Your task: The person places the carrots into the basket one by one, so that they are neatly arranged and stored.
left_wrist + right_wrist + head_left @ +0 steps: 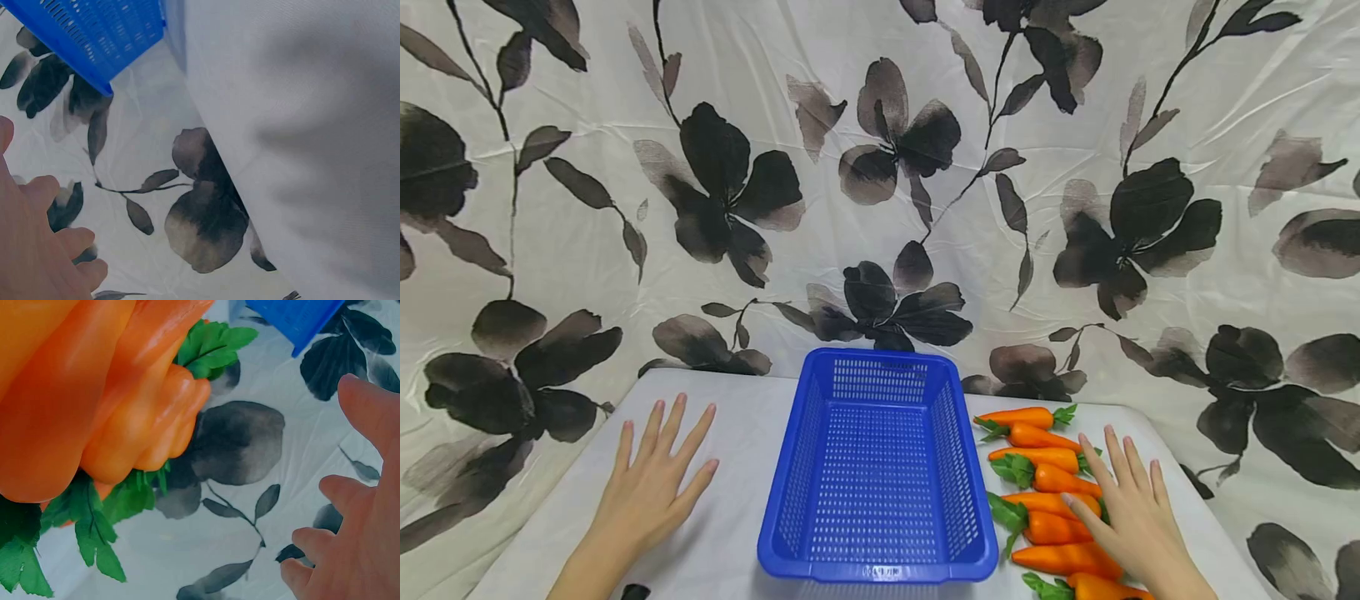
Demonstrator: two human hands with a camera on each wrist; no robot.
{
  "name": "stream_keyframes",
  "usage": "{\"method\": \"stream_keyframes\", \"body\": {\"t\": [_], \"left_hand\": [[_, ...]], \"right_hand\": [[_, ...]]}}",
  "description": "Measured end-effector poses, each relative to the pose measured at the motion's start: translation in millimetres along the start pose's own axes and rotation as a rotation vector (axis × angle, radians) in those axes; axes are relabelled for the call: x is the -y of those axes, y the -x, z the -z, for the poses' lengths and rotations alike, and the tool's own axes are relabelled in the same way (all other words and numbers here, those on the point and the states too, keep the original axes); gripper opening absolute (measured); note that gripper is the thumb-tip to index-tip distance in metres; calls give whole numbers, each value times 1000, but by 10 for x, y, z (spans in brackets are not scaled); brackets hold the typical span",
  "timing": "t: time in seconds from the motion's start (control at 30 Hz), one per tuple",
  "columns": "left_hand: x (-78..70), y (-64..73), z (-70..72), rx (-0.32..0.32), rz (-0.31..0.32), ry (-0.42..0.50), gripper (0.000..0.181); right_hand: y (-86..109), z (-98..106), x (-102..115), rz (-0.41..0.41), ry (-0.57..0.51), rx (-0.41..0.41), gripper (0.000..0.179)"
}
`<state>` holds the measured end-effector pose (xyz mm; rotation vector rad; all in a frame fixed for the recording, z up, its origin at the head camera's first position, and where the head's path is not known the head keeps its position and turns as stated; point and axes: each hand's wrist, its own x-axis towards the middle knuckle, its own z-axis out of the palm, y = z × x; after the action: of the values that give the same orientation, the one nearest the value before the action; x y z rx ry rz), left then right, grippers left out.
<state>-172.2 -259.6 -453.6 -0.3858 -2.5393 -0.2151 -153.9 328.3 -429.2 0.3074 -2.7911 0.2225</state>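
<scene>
A blue perforated plastic basket (880, 572) stands at the middle of the white table with nothing in it. To its right, several orange carrots (1066, 557) with green leafy tops lie in a column, tops pointing alternately left and right. My left hand (651, 487) hovers over the table left of the basket, fingers spread, holding nothing. On the other side, my right hand (1138, 517) spreads its fingers over the right ends of the carrots and overlaps them in the head view. In the right wrist view the carrots (144, 419) appear close beside that hand (356, 506).
A white cloth covers the table (730, 433). Behind it and at both sides hangs a pale curtain (820, 250) printed with dark flowers. A small black object (636, 592) shows at the table's front left.
</scene>
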Motion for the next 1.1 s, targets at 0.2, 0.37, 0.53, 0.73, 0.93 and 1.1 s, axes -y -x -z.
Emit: {"method": "stream_keyframes", "body": {"t": [0.2, 0.37, 0.53, 0.73, 0.93, 1.1], "left_hand": [[6, -2, -26, 13, 14, -4, 71], [3, -15, -12, 17, 19, -2, 72], [-25, -42, -12, 8, 9, 19, 70], [-128, -93, -26, -11, 21, 57, 68], [-280, -138, -58, -58, 27, 156, 63], [-457, -181, -112, -73, 42, 315, 60]], "right_hand": [[6, -12, -11, -3, 1, -10, 87], [-3, -3, -14, -6, 2, -4, 87], [1, 23, -29, -5, -16, -15, 86], [9, 48, -76, 4, -74, -58, 86], [-2, 62, -75, -19, -261, -164, 79], [8, 50, -12, -130, -481, -179, 70]]}}
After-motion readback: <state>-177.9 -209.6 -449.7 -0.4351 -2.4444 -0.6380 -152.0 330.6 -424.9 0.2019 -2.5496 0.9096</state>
